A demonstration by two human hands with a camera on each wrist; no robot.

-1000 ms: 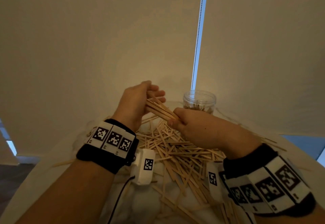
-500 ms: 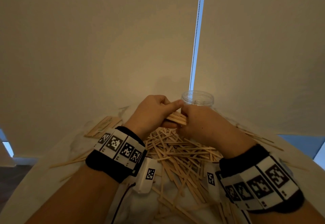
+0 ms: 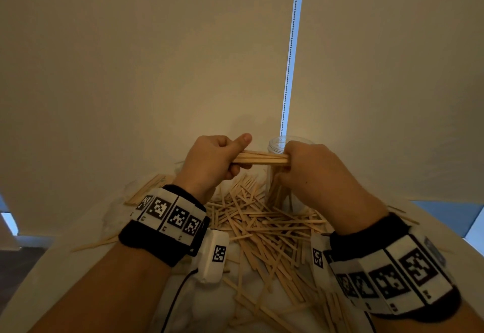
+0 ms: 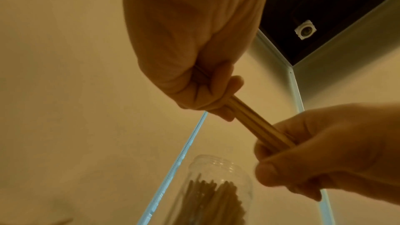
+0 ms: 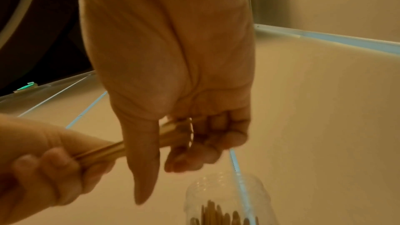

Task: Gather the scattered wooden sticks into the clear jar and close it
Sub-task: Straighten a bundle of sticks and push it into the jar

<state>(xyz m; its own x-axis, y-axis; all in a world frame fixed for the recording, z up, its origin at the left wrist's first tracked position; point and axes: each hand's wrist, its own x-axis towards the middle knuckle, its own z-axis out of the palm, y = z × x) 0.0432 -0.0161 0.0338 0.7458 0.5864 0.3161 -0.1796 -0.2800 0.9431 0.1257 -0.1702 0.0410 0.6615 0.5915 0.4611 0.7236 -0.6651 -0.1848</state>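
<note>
- The left hand (image 3: 212, 164) grips one end of a bundle of sticks (image 3: 262, 157); its fingers (image 4: 218, 91) curl tightly round the wood and the thumb lies along the top, its tip pointing toward the other hand.
- The right hand (image 3: 317, 173) holds the other end of the same bundle, fingers (image 5: 207, 143) curled round the sticks and the thumb straight, pointing down past them.
- The bundle lies roughly level between the two fists, a short stretch of bare wood showing between them.
- The jar (image 4: 218, 191) stands upright and open just below and beyond the right fingers, partly hidden behind that hand in the head view; its rim shows beside the knuckles.
- Sticks in the jar (image 5: 218, 215) stand on end, their tops below the rim.
- A pile of loose sticks (image 3: 264, 230) lies criss-crossed on the table (image 3: 78, 230) under both wrists, on the near side of the jar.
- A few more stray sticks (image 3: 146, 188) lie beyond the left wrist, apart from the pile.
- Each wrist carries a black band with black-and-white square markers.
</note>
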